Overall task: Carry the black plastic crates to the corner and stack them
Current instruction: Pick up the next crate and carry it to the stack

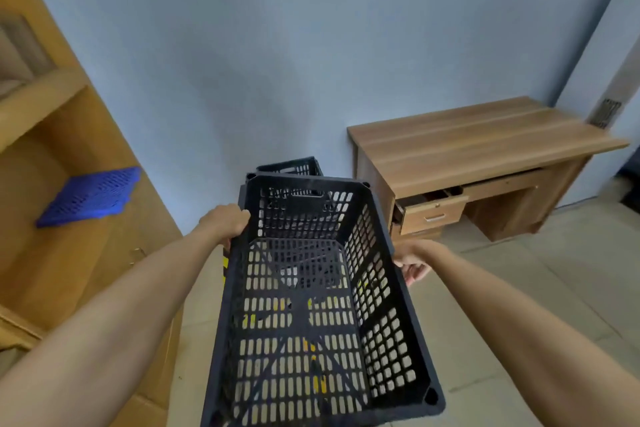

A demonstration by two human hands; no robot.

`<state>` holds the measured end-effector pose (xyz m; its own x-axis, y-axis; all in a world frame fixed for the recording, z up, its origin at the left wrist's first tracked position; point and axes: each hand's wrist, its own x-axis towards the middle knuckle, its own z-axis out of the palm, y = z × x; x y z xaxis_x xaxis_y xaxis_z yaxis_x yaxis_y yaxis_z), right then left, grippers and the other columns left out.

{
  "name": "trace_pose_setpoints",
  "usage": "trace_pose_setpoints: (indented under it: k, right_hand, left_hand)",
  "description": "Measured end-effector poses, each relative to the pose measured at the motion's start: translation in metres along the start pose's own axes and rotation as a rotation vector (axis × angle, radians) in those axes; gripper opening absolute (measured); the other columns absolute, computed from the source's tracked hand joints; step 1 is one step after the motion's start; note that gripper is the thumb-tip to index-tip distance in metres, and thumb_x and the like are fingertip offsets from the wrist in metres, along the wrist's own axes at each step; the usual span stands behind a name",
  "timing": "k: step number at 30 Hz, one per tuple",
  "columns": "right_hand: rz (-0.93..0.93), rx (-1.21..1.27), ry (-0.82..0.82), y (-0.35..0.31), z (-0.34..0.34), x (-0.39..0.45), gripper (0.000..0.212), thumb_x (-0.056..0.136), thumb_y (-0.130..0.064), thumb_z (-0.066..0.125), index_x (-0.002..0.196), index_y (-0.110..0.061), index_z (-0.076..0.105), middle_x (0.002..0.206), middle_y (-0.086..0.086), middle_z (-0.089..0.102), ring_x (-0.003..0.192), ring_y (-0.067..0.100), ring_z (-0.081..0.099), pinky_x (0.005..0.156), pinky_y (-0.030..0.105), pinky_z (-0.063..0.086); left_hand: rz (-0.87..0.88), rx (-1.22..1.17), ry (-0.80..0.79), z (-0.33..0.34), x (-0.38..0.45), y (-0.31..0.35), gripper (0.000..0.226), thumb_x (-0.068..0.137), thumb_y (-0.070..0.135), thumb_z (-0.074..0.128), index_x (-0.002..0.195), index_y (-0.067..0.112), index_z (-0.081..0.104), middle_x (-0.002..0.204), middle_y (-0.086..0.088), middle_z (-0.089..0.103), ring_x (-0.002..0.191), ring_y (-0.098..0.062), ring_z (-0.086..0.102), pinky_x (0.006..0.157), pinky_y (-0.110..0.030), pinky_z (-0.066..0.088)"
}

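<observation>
Crate (311, 305) matt perforated plastic; desk (485, 139) wood-grain.

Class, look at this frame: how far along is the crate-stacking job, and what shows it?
Done: at least one black crate already sits by the wall beside the desk. In hand: the left hand and right hand grip an empty carried crate by its long rims, held short of that spot. Left: setting it on top.
</observation>
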<state>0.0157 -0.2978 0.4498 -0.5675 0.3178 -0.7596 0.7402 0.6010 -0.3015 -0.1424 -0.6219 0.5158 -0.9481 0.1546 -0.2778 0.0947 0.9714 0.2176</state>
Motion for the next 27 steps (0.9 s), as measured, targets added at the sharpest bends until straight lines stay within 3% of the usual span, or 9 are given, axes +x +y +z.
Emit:
trace_pose_setpoints:
  k: [4,8,11,15,20,23,25,27]
  right_hand:
    - [-0.056,-0.027,0.031,-0.031,-0.050,0.033,0.046,0.103,-0.022,0.029,0.133,0.006,0.049,0.124,0.020,0.064,0.092,0.023,0.067,0.061,0.025,0.053]
    - [-0.107,0.012,0.114,-0.060,-0.088,0.060,0.043,0.102,-0.016,0.032,0.139,0.007,0.038,0.123,0.028,0.061,0.099,0.032,0.068,0.086,0.037,0.057]
    - [-0.154,-0.022,0.125,-0.079,-0.107,0.081,0.029,0.099,-0.014,0.033,0.120,-0.001,0.049,0.109,0.029,0.065,0.068,0.027,0.061,0.066,0.033,0.054]
    - [-0.179,-0.083,0.133,-0.108,-0.121,0.112,0.021,0.098,-0.014,0.034,0.104,0.000,0.048,0.085,0.022,0.059,0.060,0.026,0.056,0.055,0.032,0.047]
    - [-0.163,-0.089,0.100,-0.161,-0.148,0.160,0.038,0.100,-0.015,0.040,0.130,0.007,0.048,0.113,0.025,0.066,0.087,0.030,0.068,0.075,0.036,0.058]
    - [-0.148,-0.102,0.115,-0.198,-0.169,0.181,0.041,0.101,-0.011,0.041,0.138,0.006,0.041,0.119,0.024,0.062,0.078,0.024,0.064,0.066,0.031,0.056]
    - [-0.122,-0.118,0.124,-0.223,-0.183,0.196,0.041,0.101,-0.010,0.039,0.139,0.007,0.040,0.100,0.020,0.063,0.072,0.022,0.063,0.062,0.030,0.055]
    - [-0.087,-0.131,0.146,-0.246,-0.196,0.215,0.042,0.101,-0.013,0.038,0.136,0.009,0.043,0.078,0.016,0.061,0.078,0.026,0.067,0.072,0.034,0.059]
  left_hand:
    - [-0.074,-0.038,0.053,-0.022,0.031,0.024,0.039,0.095,0.028,0.030,0.077,0.005,0.056,0.057,-0.010,0.066,0.059,-0.026,0.067,0.071,-0.032,0.053]
    - [-0.082,-0.054,0.072,-0.036,0.061,0.037,0.034,0.096,0.022,0.032,0.076,0.005,0.052,0.058,-0.007,0.062,0.054,-0.019,0.060,0.055,-0.028,0.040]
    - [-0.077,-0.039,0.102,-0.040,0.085,0.035,0.035,0.096,0.025,0.036,0.072,0.006,0.055,0.055,-0.007,0.061,0.054,-0.019,0.059,0.055,-0.029,0.040]
    - [-0.080,-0.063,0.131,-0.042,0.123,0.027,0.034,0.092,0.021,0.038,0.066,0.007,0.053,0.046,-0.005,0.061,0.056,-0.020,0.062,0.060,-0.030,0.042]
    - [-0.055,-0.080,0.151,-0.062,0.198,0.023,0.030,0.092,0.019,0.038,0.067,0.008,0.050,0.053,-0.007,0.062,0.063,-0.025,0.064,0.063,-0.031,0.045]
    - [-0.020,-0.068,0.139,-0.080,0.253,0.022,0.026,0.092,0.017,0.039,0.069,0.009,0.048,0.054,-0.006,0.061,0.062,-0.024,0.061,0.059,-0.030,0.041]
    - [-0.003,-0.057,0.121,-0.089,0.290,0.018,0.025,0.093,0.017,0.041,0.070,0.009,0.049,0.055,-0.006,0.060,0.063,-0.024,0.060,0.058,-0.029,0.040]
    - [0.015,-0.038,0.103,-0.095,0.326,0.015,0.028,0.094,0.018,0.043,0.067,0.010,0.046,0.053,-0.005,0.057,0.065,-0.025,0.060,0.061,-0.029,0.041]
